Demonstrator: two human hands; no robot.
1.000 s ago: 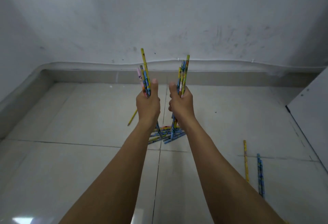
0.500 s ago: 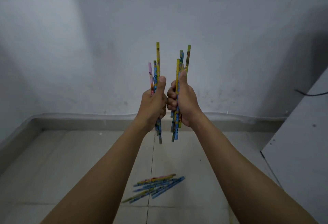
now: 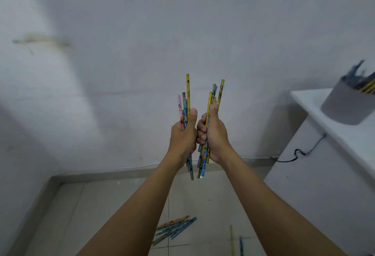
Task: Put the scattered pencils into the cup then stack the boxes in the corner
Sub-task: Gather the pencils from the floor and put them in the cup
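Note:
My left hand [image 3: 183, 138] grips a bundle of patterned pencils [image 3: 185, 103] upright, held out in front of the white wall. Right beside it, knuckles nearly touching, my right hand [image 3: 213, 136] grips a second bundle of pencils [image 3: 217, 95]. A grey cup [image 3: 345, 107] with several pencils in it stands on a white table [image 3: 316, 103] at the right edge, blurred. More pencils [image 3: 174, 228] lie in a pile on the tiled floor below my arms. No boxes are in view.
Two loose pencils [image 3: 232, 239] lie on the floor near the table's white side panel [image 3: 316, 194]. A black cable [image 3: 300, 152] hangs behind the table. The floor meets the wall at a raised skirting [image 3: 121, 171], with a room corner at the left.
The view has tilted up and turned right, so the cup on the table has come into sight. Both hands stay raised together, still holding their pencil bundles.

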